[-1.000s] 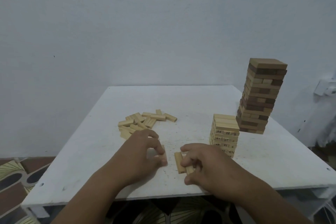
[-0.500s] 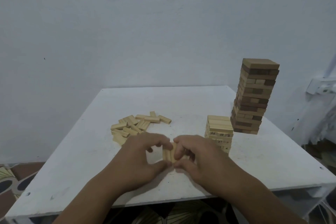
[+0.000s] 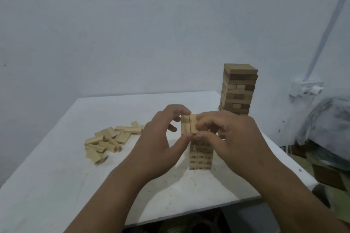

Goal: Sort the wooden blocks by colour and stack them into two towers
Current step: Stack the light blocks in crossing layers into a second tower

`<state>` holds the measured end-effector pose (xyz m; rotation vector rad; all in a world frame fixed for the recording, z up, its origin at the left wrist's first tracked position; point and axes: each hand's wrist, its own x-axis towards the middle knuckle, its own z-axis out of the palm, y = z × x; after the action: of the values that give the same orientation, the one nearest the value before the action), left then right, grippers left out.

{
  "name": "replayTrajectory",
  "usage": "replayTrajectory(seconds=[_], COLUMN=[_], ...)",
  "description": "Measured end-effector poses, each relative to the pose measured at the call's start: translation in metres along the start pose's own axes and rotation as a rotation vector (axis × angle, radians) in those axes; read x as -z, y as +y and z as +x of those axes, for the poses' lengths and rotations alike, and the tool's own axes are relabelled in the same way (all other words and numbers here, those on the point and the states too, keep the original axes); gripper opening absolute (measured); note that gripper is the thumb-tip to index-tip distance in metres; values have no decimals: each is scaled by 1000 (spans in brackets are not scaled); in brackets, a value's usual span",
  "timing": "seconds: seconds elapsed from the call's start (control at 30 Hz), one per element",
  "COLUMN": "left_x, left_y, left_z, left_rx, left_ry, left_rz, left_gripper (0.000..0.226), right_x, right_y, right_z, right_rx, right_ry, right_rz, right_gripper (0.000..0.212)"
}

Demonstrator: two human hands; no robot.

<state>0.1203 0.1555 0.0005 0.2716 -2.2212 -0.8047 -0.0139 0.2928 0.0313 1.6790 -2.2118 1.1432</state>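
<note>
Pinching pale blocks (image 3: 189,124) between them, both hands (image 3: 191,134) hide the light tower's (image 3: 200,155) top.

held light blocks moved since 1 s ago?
Yes. The light blocks, then down on the table in front of the short light tower, are now lifted by both hands just above its top.

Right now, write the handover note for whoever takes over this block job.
Left hand and right hand: together they pinch a set of light blocks above the short light tower.
Dark tower: stands tall at the table's far right.
Loose light blocks: piled at the left.
Left to do: set the held blocks on the light tower, then stack the pile.
</note>
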Motion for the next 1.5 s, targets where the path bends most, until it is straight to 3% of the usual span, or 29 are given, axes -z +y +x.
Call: replayTrajectory(seconds=[0.33,0.53,0.87,1.2,1.37,1.5], left_x=[-23,-22,-21,-17,3,30], left_y=[-8,-9,-17,-13,-13,-33], left_z=[9,8,6,4,-2,-10], left_rx=[95,132,159,139,178,222], left_ry=[-96,-73,16,18,72,113], left_rz=[-1,9,-1,-9,-31,135], left_gripper=[53,64,26,32,27,20], right_x=[3,7,8,9,6,-31], right_y=[32,37,34,35,17,-25], right_z=[0,-1,-2,-2,4,21], right_rx=[-36,-62,-83,-83,64,139], right_ry=[13,-9,-23,-18,90,98], right_rz=[6,40,81,85,43,120], right_gripper=[20,25,24,23,15,16])
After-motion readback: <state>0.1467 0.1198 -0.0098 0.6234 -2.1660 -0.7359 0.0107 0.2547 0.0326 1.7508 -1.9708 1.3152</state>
